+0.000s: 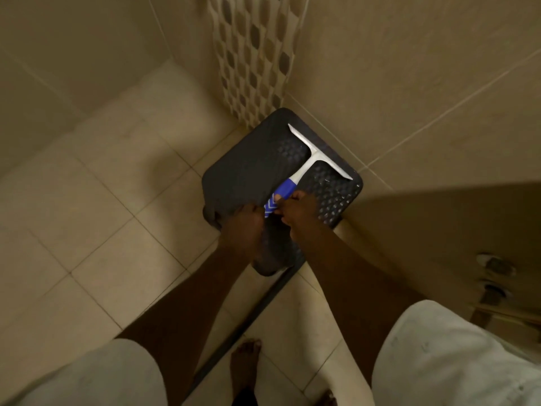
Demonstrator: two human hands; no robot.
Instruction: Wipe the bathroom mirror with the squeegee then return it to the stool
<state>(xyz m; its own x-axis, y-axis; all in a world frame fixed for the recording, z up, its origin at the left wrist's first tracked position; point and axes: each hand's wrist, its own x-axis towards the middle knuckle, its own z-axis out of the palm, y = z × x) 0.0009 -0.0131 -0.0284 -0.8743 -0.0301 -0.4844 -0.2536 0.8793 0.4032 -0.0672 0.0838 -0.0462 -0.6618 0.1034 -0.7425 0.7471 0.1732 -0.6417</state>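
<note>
A squeegee point(314, 153) with a white blade and a blue-and-white handle lies flat on a dark plastic stool point(248, 165) in the corner of the tiled room. Its blade points toward the far right wall. My left hand point(243, 227) and my right hand point(298, 209) both reach down to the handle's near end. Fingers of both hands are closed around the striped part of the handle, which they partly hide. The mirror is out of view.
Beige tiled walls meet right behind the stool, with a patterned mosaic strip point(251, 60) in the corner. A beige cabinet or counter edge point(439, 230) stands at the right. A dark floor strip point(248, 317) runs toward my bare foot point(244, 364).
</note>
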